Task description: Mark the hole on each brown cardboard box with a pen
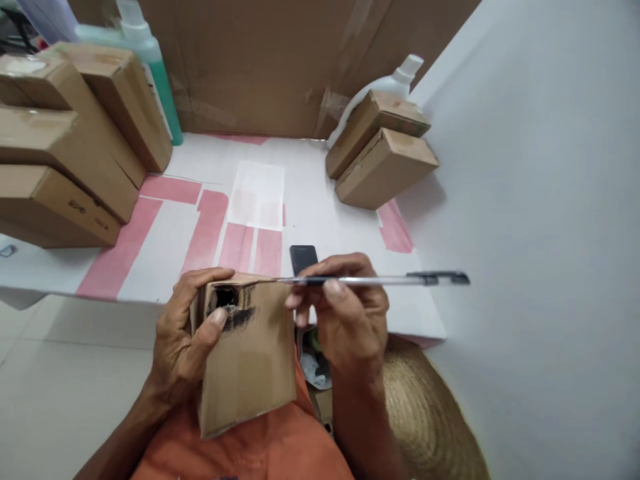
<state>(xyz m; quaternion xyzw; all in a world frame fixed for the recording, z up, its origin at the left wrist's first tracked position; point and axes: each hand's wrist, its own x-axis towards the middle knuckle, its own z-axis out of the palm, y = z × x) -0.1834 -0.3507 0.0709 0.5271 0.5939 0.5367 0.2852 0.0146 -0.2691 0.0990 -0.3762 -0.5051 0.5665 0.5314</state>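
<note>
Over lap | left hand (179, 341) clamps box (250, 370) | right hand (347, 323) pinches pen (380, 281) | probable phone (303, 257) behind, cartons (65, 157) beyond

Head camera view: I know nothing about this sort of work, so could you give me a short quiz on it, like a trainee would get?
1. True or false: the right hand holds a pen.
2. What does the left hand grip? A) a mug B) the small cardboard box with black scribble on it C) a hammer
3. How many flat cardboard boxes lean beside the white bottle at the far right of the table?

Key: 1 true. 2 B. 3 two.
</note>
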